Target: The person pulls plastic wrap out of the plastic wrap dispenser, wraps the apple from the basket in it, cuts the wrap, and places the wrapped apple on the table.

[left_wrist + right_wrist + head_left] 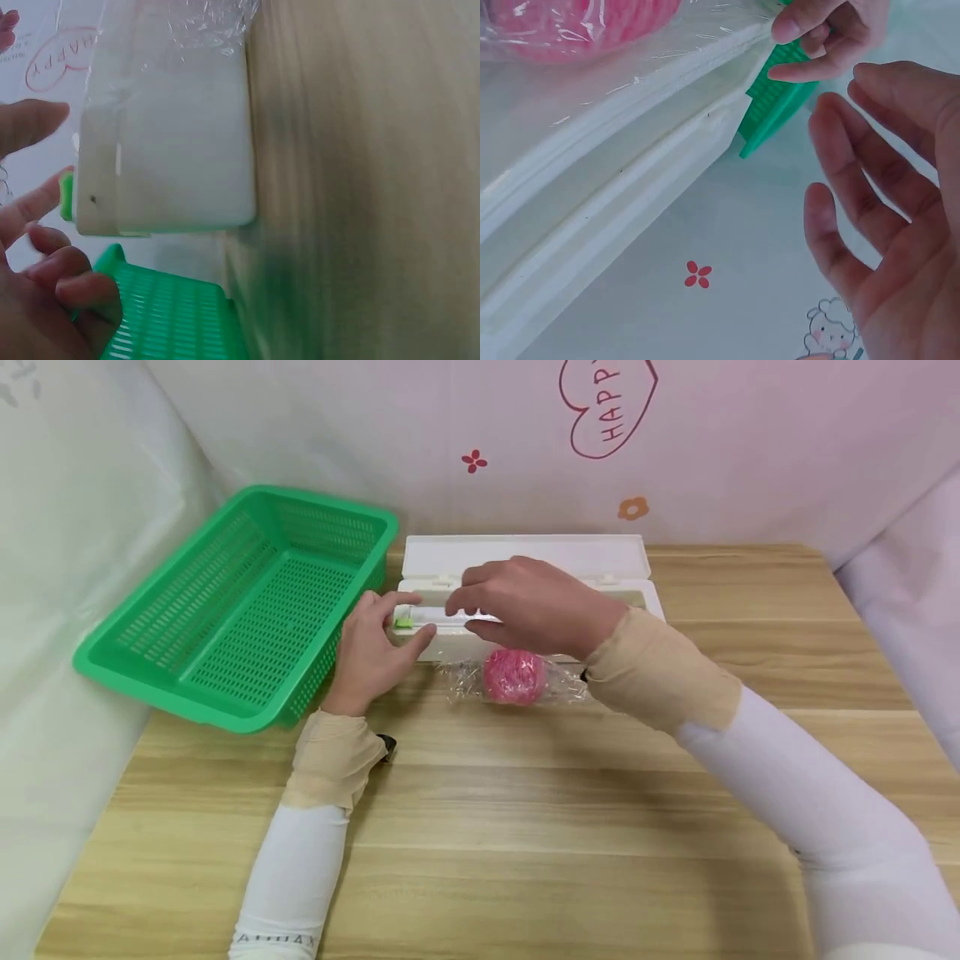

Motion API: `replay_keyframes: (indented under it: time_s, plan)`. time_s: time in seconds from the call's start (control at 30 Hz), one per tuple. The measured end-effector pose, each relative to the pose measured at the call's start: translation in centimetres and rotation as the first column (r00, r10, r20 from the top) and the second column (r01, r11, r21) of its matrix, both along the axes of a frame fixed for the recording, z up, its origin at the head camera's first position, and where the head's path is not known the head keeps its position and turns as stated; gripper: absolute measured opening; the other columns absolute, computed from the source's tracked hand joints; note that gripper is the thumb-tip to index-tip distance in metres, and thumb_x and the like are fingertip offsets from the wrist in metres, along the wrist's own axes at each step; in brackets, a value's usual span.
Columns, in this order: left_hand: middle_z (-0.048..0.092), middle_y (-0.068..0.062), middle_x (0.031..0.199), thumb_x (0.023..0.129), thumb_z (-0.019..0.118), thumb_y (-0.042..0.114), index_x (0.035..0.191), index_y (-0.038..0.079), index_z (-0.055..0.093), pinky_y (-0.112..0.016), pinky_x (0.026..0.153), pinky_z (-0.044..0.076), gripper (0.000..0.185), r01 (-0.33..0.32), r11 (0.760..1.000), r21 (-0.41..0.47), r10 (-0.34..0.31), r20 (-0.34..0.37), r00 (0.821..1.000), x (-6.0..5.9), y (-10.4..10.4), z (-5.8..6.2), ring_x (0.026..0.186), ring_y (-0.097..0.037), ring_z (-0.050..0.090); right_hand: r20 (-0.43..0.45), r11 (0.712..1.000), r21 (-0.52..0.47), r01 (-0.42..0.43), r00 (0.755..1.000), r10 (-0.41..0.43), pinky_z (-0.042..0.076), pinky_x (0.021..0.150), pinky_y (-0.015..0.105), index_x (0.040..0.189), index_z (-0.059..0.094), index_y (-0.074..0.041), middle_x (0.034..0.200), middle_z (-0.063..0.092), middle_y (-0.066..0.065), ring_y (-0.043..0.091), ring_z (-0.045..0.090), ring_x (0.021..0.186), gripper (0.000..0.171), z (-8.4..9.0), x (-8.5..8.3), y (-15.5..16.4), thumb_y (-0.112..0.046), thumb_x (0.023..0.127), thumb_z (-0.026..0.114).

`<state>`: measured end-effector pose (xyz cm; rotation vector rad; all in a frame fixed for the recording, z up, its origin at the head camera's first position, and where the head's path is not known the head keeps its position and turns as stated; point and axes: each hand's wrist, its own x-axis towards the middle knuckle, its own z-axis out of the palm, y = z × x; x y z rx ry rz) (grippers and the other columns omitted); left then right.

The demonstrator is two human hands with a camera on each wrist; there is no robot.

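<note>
A white cling-film dispenser lies on the wooden table with its lid folded back. My left hand rests at its left end, thumb on the front edge and loosely bent fingers by the small green slider. The left wrist view shows that end of the dispenser and the slider beside my fingers. My right hand hovers over the dispenser's cutting rail, fingers straight and holding nothing. A pink ball wrapped in clear film lies just in front of the box.
A green plastic basket stands tilted at the left, touching the dispenser's left end. A decorated white backdrop closes off the back and sides. Bare wooden tabletop lies in front of the ball and to the right.
</note>
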<state>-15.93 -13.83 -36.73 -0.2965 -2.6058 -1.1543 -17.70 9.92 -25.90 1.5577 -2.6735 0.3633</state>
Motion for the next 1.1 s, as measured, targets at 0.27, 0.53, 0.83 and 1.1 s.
replay_keyframes:
  time_s: [0.27, 0.53, 0.83, 1.1]
  plan:
    - [0.036, -0.003, 0.092, 0.091, 0.083, 0.028, 0.121, 0.010, 0.076, -0.030, 0.073, 0.034, 0.036, 0.075, 0.981, 0.178, -0.098, 0.121, 0.988, -0.7, -1.2, -1.1, 0.079, -0.021, 0.039, 0.016, 0.995, 0.077, -0.059, 0.998, 0.057, 0.057, 0.074, 0.036, 0.104, 0.080, -0.011, 0.090, 0.073, 0.007, 0.021, 0.064, 0.077, 0.021, -0.2, -1.8, -4.1, -0.003, 0.101, 0.061]
    - [0.037, -0.005, 0.091, 0.095, 0.080, 0.019, 0.113, 0.003, 0.074, -0.031, 0.074, 0.036, 0.025, 0.099, 0.957, 0.271, -0.150, 0.174, 0.973, -0.8, -2.1, -1.5, 0.080, -0.021, 0.041, -0.042, 0.971, 0.227, -0.082, 0.995, 0.094, 0.062, 0.079, 0.039, 0.120, 0.080, -0.015, 0.101, 0.076, 0.009, 0.026, 0.069, 0.089, 0.031, -1.0, -3.0, -7.6, 0.002, 0.103, 0.061]
    - [0.044, -0.006, 0.094, 0.095, 0.080, 0.018, 0.101, 0.002, 0.071, -0.037, 0.077, 0.038, 0.019, 0.114, 0.958, 0.263, -0.168, 0.193, 0.967, -1.0, -2.4, -1.7, 0.086, -0.024, 0.043, -0.049, 0.939, 0.332, -0.089, 0.993, 0.112, 0.062, 0.092, 0.039, 0.128, 0.076, -0.011, 0.113, 0.073, 0.013, 0.026, 0.069, 0.095, 0.031, -1.8, -3.2, -9.3, -0.008, 0.097, 0.075]
    - [0.047, -0.007, 0.092, 0.096, 0.078, 0.013, 0.101, 0.000, 0.073, -0.034, 0.075, 0.038, 0.015, 0.128, 0.971, 0.200, -0.167, 0.190, 0.967, -1.2, -2.6, -1.5, 0.086, -0.024, 0.045, -0.045, 0.939, 0.333, -0.088, 0.993, 0.109, 0.062, 0.097, 0.039, 0.125, 0.077, -0.013, 0.117, 0.073, 0.012, 0.025, 0.071, 0.101, 0.029, -1.9, -3.0, -9.5, -0.008, 0.097, 0.076]
